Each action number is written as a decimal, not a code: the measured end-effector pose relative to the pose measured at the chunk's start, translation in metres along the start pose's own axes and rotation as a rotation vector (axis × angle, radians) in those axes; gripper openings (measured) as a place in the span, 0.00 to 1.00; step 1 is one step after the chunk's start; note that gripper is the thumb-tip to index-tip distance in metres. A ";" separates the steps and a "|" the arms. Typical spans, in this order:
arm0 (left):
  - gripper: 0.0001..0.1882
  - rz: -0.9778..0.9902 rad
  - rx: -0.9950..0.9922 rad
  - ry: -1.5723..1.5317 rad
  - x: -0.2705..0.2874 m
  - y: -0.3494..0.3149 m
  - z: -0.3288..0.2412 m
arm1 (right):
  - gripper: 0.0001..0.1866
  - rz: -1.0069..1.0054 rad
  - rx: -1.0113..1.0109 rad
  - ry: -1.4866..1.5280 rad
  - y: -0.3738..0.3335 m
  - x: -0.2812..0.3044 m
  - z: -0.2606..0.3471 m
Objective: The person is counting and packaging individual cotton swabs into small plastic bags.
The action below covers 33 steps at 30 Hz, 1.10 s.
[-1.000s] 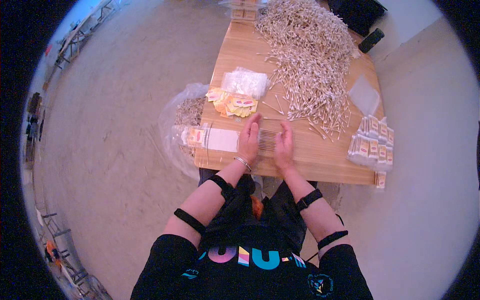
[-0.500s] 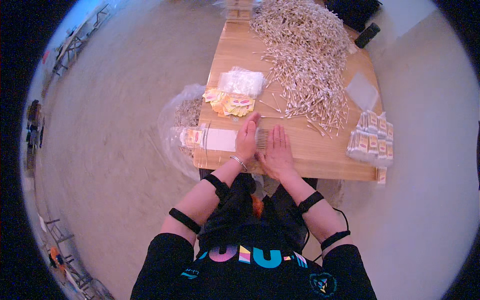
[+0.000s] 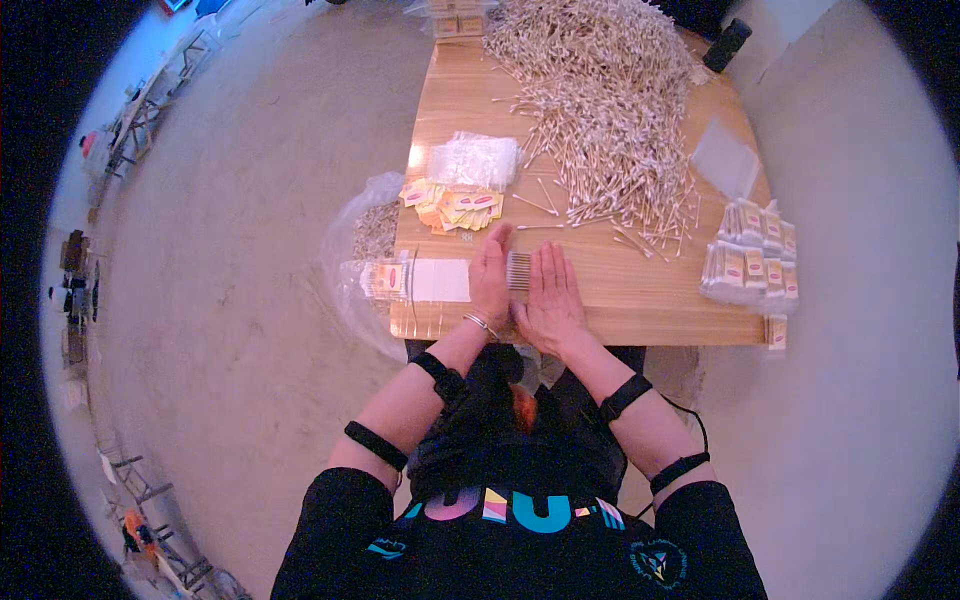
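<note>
A row of cotton swabs [image 3: 518, 271] lies on the table between my two hands, side by side. My left hand [image 3: 489, 285] stands on edge against the row's left end, its fingers stretched out. At the other end, my right hand [image 3: 553, 303] rests with straight fingers flat beside the swabs. A white strip [image 3: 442, 280] lies left of my left hand. Beyond it, at the table's left edge, is a clear packet of swabs with a printed card [image 3: 387, 278]. My palms hide part of the row.
A large heap of loose cotton swabs [image 3: 605, 120] covers the far table. Clear bags [image 3: 474, 160] and yellow printed cards [image 3: 455, 207] lie at the left. Filled packets [image 3: 750, 262] are stacked at the right edge near a clear plastic sheet [image 3: 725, 160]. A plastic bag [image 3: 350, 235] hangs beside the table.
The whole view has shifted slightly. My hands stay on both sides of the swab row, with hardly any movement against the table.
</note>
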<state>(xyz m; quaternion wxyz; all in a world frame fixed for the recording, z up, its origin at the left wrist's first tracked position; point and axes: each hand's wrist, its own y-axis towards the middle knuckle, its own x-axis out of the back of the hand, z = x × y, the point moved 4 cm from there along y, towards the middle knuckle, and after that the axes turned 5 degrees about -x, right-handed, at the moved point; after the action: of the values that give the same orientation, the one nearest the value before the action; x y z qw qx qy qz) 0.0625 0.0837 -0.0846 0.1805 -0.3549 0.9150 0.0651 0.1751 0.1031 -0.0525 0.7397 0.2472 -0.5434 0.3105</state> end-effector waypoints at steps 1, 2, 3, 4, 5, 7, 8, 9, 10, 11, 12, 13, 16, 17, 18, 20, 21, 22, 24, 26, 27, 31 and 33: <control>0.27 0.015 0.009 0.003 -0.001 0.000 -0.001 | 0.42 -0.008 -0.015 -0.010 0.000 -0.001 0.000; 0.26 0.029 0.018 0.011 -0.001 -0.001 -0.002 | 0.42 -0.016 -0.029 -0.014 0.000 -0.003 0.001; 0.25 0.043 0.027 0.018 -0.001 -0.001 -0.002 | 0.42 -0.023 -0.044 -0.020 0.001 -0.005 0.001; 0.25 0.053 0.005 0.030 -0.001 -0.001 -0.003 | 0.42 -0.026 -0.043 -0.022 0.001 -0.006 0.000; 0.24 0.062 -0.017 0.040 0.000 0.000 -0.003 | 0.43 -0.029 -0.041 -0.027 0.003 -0.005 0.001; 0.25 0.063 -0.041 0.058 0.001 -0.001 -0.002 | 0.43 0.000 -0.041 -0.032 0.003 -0.003 0.002; 0.26 0.052 -0.047 0.066 0.002 0.000 0.000 | 0.44 0.030 -0.039 -0.034 0.004 -0.001 0.003; 0.26 0.042 -0.054 0.074 0.004 0.001 0.001 | 0.44 0.059 -0.036 -0.035 0.004 0.000 0.005; 0.26 0.040 -0.047 0.058 0.005 0.001 0.002 | 0.44 0.080 -0.035 -0.051 0.005 0.002 0.006; 0.26 0.041 -0.039 0.040 0.005 0.002 0.002 | 0.44 0.101 -0.037 -0.069 0.004 0.003 0.006; 0.26 0.042 -0.032 0.023 0.005 0.002 0.002 | 0.45 0.122 -0.037 -0.087 0.004 0.003 0.006; 0.25 0.060 -0.033 0.047 0.006 0.002 0.001 | 0.45 0.111 -0.039 -0.079 0.004 0.004 0.006; 0.22 0.177 -0.108 0.253 0.003 -0.004 -0.014 | 0.47 0.065 -0.050 -0.059 0.003 -0.001 0.003; 0.22 0.251 -0.186 0.413 0.007 -0.011 -0.021 | 0.47 0.040 -0.050 -0.054 0.002 -0.004 0.002; 0.21 0.326 -0.265 0.574 0.010 -0.018 -0.029 | 0.47 0.013 -0.051 -0.048 0.003 -0.004 0.002; 0.21 0.445 -0.385 0.849 0.016 -0.033 -0.044 | 0.48 0.039 -0.053 -0.081 0.004 -0.005 0.003; 0.22 0.505 -0.441 0.983 0.017 -0.041 -0.050 | 0.49 0.057 -0.054 -0.100 0.003 -0.005 0.003; 0.23 0.574 -0.411 1.063 0.019 -0.048 -0.052 | 0.49 0.066 -0.050 -0.102 0.002 -0.005 0.004; 0.26 0.713 -0.356 1.213 0.017 -0.058 -0.057 | 0.50 0.077 -0.043 -0.113 0.003 -0.003 0.002; 0.29 0.759 -0.359 1.268 0.014 -0.063 -0.060 | 0.50 0.015 -0.024 -0.104 0.003 -0.005 0.000; 0.31 0.783 -0.360 1.295 0.012 -0.065 -0.059 | 0.51 -0.016 -0.015 -0.099 0.003 -0.006 0.000; 0.34 0.761 -0.383 1.343 0.011 -0.067 -0.058 | 0.50 -0.004 -0.015 -0.100 0.002 -0.008 0.002; 0.33 0.761 -0.377 1.347 0.009 -0.067 -0.059 | 0.50 -0.004 -0.020 -0.116 0.002 -0.007 0.001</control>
<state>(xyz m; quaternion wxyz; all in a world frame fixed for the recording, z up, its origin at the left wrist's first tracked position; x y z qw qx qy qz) 0.0847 0.0143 -0.0322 -0.5093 -0.0055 0.8593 0.0475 0.1710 0.1025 -0.0588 0.7102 0.2582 -0.5878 0.2888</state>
